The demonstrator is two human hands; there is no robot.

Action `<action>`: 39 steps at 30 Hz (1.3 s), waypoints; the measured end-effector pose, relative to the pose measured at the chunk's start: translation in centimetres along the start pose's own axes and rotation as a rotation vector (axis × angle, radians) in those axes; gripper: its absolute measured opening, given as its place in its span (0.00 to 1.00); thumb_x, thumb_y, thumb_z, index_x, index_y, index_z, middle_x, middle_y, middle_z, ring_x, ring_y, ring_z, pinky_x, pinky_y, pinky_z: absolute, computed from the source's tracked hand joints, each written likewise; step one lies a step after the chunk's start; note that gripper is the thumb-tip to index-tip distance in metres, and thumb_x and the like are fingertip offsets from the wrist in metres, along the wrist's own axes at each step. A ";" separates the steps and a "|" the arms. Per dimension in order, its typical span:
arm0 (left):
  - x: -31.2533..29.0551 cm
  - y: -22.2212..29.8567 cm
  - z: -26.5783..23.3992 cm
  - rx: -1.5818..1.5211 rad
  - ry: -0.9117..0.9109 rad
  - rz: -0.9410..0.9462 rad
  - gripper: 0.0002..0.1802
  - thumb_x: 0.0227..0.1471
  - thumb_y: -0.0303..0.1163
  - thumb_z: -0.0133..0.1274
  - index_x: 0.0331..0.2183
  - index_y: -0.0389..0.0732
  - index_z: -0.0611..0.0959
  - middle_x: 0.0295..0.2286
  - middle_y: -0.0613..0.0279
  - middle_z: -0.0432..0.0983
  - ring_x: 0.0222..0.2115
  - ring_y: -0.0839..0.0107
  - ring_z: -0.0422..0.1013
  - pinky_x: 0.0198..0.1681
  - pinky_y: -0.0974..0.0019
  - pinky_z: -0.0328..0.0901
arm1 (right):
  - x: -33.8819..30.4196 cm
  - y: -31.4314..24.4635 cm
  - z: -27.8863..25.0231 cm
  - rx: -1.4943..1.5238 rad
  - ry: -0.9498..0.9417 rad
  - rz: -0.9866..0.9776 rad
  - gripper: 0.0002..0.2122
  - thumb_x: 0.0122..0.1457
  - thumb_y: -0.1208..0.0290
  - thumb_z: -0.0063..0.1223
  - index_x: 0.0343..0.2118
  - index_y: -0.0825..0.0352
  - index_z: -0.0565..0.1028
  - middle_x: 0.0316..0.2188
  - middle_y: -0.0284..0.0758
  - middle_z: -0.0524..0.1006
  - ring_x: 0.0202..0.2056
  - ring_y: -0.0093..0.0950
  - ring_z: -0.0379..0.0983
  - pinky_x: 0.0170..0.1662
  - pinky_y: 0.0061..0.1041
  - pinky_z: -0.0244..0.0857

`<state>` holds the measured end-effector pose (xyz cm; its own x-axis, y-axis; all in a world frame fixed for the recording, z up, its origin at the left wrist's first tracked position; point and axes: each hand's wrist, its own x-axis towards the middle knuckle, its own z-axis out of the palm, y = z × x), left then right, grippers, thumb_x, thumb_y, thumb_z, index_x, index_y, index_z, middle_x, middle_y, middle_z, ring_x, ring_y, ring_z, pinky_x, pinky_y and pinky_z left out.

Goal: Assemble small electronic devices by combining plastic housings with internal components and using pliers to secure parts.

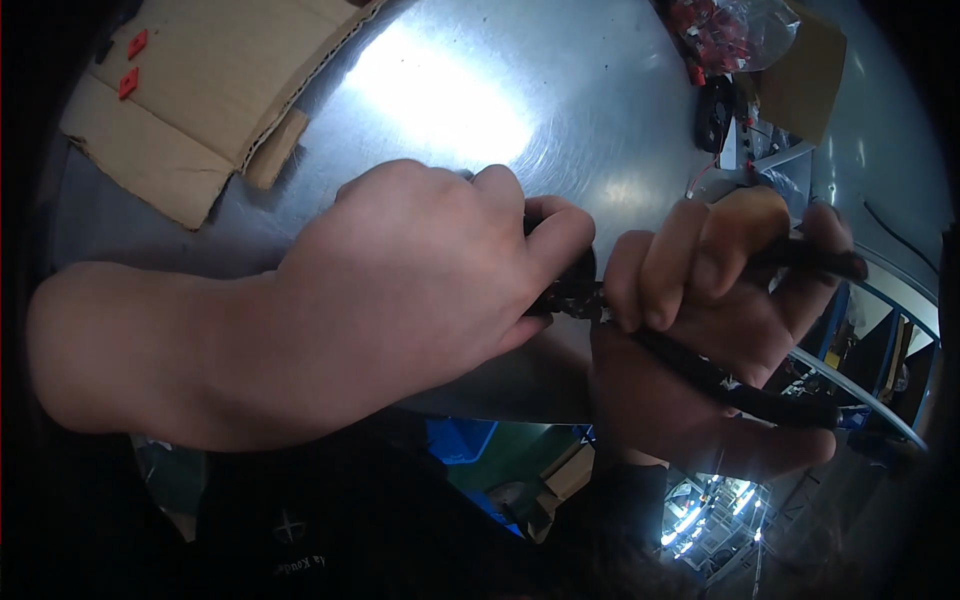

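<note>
My right hand (690, 320) is wrapped around a pair of pliers (735, 385) with dark handles, which spread apart toward the right. The jaws point left, toward my left hand (420, 270). That hand is closed, its back turned up and its fingers curled around a dark, rounded piece (582, 268). Only a sliver of this piece shows beside the index finger, so its kind cannot be made out. The tip of the pliers meets or lies close to it; the fingers hide the exact contact.
A shiny metal table (620, 110) lies under both hands. Flattened cardboard (230, 80) with two small red pieces (128, 84) is at the far left. At the far right are a clear bag of red parts (720, 35), a cardboard flap (805, 85) and wires. Below the table edge, a blue bin (460, 438) shows.
</note>
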<state>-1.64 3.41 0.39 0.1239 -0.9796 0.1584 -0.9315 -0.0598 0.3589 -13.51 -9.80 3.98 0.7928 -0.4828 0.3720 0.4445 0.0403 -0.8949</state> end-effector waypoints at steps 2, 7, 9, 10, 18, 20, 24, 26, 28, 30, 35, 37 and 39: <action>0.1 0.0 0.0 0.021 0.015 0.004 0.32 0.46 0.53 0.66 0.48 0.48 0.76 0.28 0.63 0.69 0.23 0.68 0.71 0.28 0.64 0.63 | -0.3 -0.2 -0.2 -0.097 -0.022 -0.042 0.48 0.59 0.30 0.50 0.68 0.68 0.53 0.39 0.40 0.64 0.28 0.24 0.62 0.26 0.25 0.60; 0.0 -0.3 0.0 -0.024 -0.015 -0.006 0.28 0.48 0.54 0.64 0.44 0.50 0.75 0.27 0.64 0.68 0.24 0.67 0.71 0.29 0.64 0.63 | 0.2 -0.4 -0.7 -0.097 -0.210 -0.056 0.46 0.60 0.31 0.49 0.68 0.67 0.54 0.40 0.40 0.64 0.29 0.26 0.64 0.28 0.27 0.62; 0.0 -0.4 0.2 -0.026 0.020 0.015 0.27 0.49 0.54 0.64 0.45 0.50 0.75 0.26 0.64 0.68 0.23 0.66 0.71 0.29 0.63 0.63 | 0.4 -1.2 0.6 -0.164 -0.322 -0.029 0.46 0.60 0.31 0.49 0.68 0.67 0.54 0.41 0.41 0.64 0.30 0.27 0.64 0.28 0.28 0.63; 0.1 -0.4 0.3 -0.029 0.060 0.043 0.27 0.50 0.54 0.63 0.45 0.49 0.75 0.26 0.63 0.68 0.23 0.65 0.71 0.29 0.63 0.63 | 0.1 -1.8 2.0 -0.194 -0.170 0.054 0.46 0.60 0.32 0.50 0.67 0.67 0.54 0.41 0.41 0.64 0.30 0.28 0.65 0.29 0.28 0.63; 0.4 -0.8 0.0 -0.084 -0.030 0.048 0.29 0.51 0.52 0.63 0.48 0.46 0.74 0.25 0.60 0.70 0.22 0.63 0.72 0.26 0.62 0.65 | -0.3 -2.4 3.0 -0.098 0.054 0.209 0.40 0.55 0.35 0.57 0.58 0.65 0.61 0.37 0.38 0.64 0.28 0.26 0.63 0.27 0.25 0.54; 0.3 -0.7 0.2 -0.074 -0.038 0.043 0.29 0.51 0.51 0.63 0.49 0.45 0.74 0.25 0.60 0.70 0.22 0.63 0.72 0.26 0.62 0.65 | -0.2 -2.6 2.8 -0.062 0.081 0.233 0.39 0.54 0.36 0.59 0.55 0.64 0.63 0.36 0.37 0.64 0.27 0.24 0.62 0.26 0.24 0.51; 0.2 -0.7 0.3 -0.103 0.046 0.049 0.29 0.50 0.49 0.65 0.48 0.45 0.74 0.25 0.59 0.70 0.21 0.61 0.72 0.25 0.61 0.65 | -0.2 -2.7 2.5 -0.036 0.048 0.239 0.38 0.53 0.35 0.59 0.54 0.64 0.63 0.35 0.37 0.64 0.27 0.24 0.62 0.27 0.24 0.51; 0.3 -0.8 0.2 -0.133 0.061 0.054 0.29 0.50 0.48 0.65 0.48 0.45 0.74 0.25 0.59 0.70 0.21 0.61 0.72 0.25 0.61 0.65 | -0.3 -2.7 2.2 -0.022 0.032 0.237 0.38 0.53 0.34 0.58 0.54 0.63 0.63 0.35 0.36 0.64 0.27 0.24 0.62 0.27 0.24 0.51; 0.5 -1.0 0.0 -0.211 0.062 0.059 0.28 0.50 0.47 0.65 0.47 0.44 0.75 0.25 0.58 0.70 0.22 0.60 0.72 0.25 0.60 0.66 | -0.3 -2.8 2.0 -0.010 0.021 0.230 0.38 0.53 0.33 0.58 0.53 0.63 0.63 0.34 0.36 0.65 0.27 0.24 0.61 0.27 0.24 0.51; 0.8 -0.8 -0.4 -0.183 0.005 0.057 0.29 0.50 0.47 0.66 0.48 0.44 0.75 0.26 0.58 0.70 0.23 0.59 0.73 0.26 0.60 0.66 | -0.3 -2.8 1.8 0.000 0.019 0.216 0.38 0.53 0.32 0.57 0.53 0.62 0.63 0.34 0.35 0.65 0.26 0.24 0.61 0.27 0.25 0.52; 0.8 -0.6 -1.1 -0.119 -0.049 0.060 0.30 0.47 0.45 0.68 0.48 0.43 0.76 0.28 0.58 0.71 0.25 0.58 0.74 0.28 0.58 0.67 | 0.0 -2.4 1.3 0.052 0.015 0.182 0.38 0.53 0.30 0.56 0.52 0.61 0.64 0.33 0.34 0.65 0.26 0.23 0.61 0.27 0.25 0.52; 0.9 -0.5 -1.1 -0.102 -0.058 0.045 0.31 0.45 0.43 0.69 0.49 0.43 0.77 0.28 0.58 0.72 0.26 0.58 0.74 0.28 0.58 0.67 | 0.1 -2.5 1.1 0.065 0.021 0.166 0.38 0.53 0.30 0.56 0.51 0.61 0.64 0.33 0.34 0.65 0.26 0.23 0.61 0.28 0.25 0.52; 0.9 -0.5 -1.0 -0.109 -0.061 0.046 0.32 0.44 0.43 0.69 0.49 0.43 0.77 0.29 0.57 0.72 0.26 0.57 0.75 0.29 0.58 0.68 | 0.3 -2.5 1.0 0.083 0.014 0.155 0.38 0.53 0.29 0.55 0.51 0.60 0.64 0.32 0.33 0.65 0.25 0.23 0.61 0.28 0.26 0.52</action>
<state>-0.71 2.71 1.23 0.0579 -0.9908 0.1221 -0.8925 0.0035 0.4511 -13.95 -9.20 6.54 0.8487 -0.4777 0.2271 0.3509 0.1872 -0.9175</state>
